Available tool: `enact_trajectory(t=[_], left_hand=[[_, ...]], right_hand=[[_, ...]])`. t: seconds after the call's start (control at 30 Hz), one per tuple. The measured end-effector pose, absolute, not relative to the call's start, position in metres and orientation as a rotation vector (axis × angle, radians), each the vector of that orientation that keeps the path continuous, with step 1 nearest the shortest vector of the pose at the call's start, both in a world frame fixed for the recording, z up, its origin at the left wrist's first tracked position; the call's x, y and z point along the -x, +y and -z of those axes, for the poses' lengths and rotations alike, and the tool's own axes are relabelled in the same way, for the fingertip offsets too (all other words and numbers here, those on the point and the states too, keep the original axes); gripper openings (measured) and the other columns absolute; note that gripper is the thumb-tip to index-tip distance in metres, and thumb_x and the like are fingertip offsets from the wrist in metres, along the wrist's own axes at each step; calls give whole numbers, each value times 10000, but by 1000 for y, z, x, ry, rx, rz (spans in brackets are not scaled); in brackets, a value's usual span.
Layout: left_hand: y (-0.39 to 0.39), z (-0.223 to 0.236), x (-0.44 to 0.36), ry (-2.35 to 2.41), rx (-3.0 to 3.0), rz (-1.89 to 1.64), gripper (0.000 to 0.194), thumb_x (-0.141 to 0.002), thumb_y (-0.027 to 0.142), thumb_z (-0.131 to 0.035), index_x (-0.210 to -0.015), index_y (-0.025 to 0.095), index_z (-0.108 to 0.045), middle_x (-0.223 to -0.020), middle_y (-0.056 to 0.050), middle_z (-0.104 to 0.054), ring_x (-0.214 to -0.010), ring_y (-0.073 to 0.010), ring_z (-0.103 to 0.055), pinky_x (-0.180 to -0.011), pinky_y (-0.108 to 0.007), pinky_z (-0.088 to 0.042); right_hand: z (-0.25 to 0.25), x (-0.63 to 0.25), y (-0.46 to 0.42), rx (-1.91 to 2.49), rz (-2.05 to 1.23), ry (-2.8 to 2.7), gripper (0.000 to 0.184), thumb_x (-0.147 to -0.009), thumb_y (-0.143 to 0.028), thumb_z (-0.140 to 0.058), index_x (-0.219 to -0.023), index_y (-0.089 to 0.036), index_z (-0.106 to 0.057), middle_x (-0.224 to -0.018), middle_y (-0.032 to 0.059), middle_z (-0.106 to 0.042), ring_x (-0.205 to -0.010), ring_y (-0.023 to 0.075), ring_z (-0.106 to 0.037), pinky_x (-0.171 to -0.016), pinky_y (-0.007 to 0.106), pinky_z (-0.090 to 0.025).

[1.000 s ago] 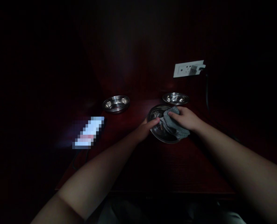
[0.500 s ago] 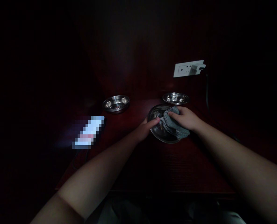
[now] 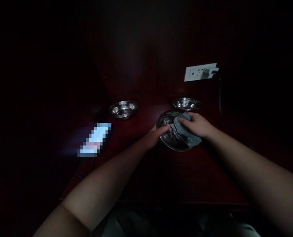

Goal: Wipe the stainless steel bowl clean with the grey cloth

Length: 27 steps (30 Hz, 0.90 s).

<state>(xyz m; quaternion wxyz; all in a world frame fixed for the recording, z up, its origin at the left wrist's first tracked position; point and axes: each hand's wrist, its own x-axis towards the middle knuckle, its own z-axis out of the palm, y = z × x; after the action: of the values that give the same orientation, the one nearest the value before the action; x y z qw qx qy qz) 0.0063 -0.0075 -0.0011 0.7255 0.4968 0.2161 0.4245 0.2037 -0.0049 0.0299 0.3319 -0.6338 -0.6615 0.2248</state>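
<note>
A shiny metal bowl (image 3: pixel 169 141) is tilted between my hands above the dark red table. My left hand (image 3: pixel 154 135) grips its left rim, thumb inside and the other fingers hidden beneath. A grey-green checked cloth (image 3: pixel 187 133) is bunched in my right hand (image 3: pixel 197 124), which presses it against the bowl's right side and rim. The cloth covers much of the bowl's inside. Just behind stands another metal bowl (image 3: pixel 186 103), and to the left sits a stack of similar bowls (image 3: pixel 123 110).
A lit phone (image 3: pixel 95 140), its screen blurred out, lies on the left with a cable below it. On the back wall is a white socket (image 3: pixel 198 72) with a plug and a black cord (image 3: pixel 219 98) running down. The table's front edge (image 3: pixel 186 203) is near my lap.
Almost nothing differs. The whole view has shifted very slightly; both hands keep the same hold on the bowl and cloth.
</note>
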Motion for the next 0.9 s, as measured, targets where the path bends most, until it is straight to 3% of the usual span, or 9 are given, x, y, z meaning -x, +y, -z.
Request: enact_trajectory(t=[0.17, 0.9], left_hand=[[-6, 3, -7, 467, -1096, -940, 552, -729, 401, -751, -1201, 154, -606, -1116, -131, -706, -1112, -304, -626, -1021, -459, -419], [-7, 2, -6, 471, -1088, -940, 617, -739, 396, -744, -1279, 154, -568, -1139, -131, -702, -1098, -293, -637, -1019, -456, -424]], right_hand=[[-29, -205, -4, 1667, -588, -1721, 249, -865, -390, -557, -894, -166, -664, -862, 71, -735, -756, 197, -676, -704, 300, -509], [-32, -203, -6, 1683, -577, -1729, 224, -872, -378, -564, -889, -174, -657, -873, 74, -738, -752, 193, -672, -673, 284, -495]])
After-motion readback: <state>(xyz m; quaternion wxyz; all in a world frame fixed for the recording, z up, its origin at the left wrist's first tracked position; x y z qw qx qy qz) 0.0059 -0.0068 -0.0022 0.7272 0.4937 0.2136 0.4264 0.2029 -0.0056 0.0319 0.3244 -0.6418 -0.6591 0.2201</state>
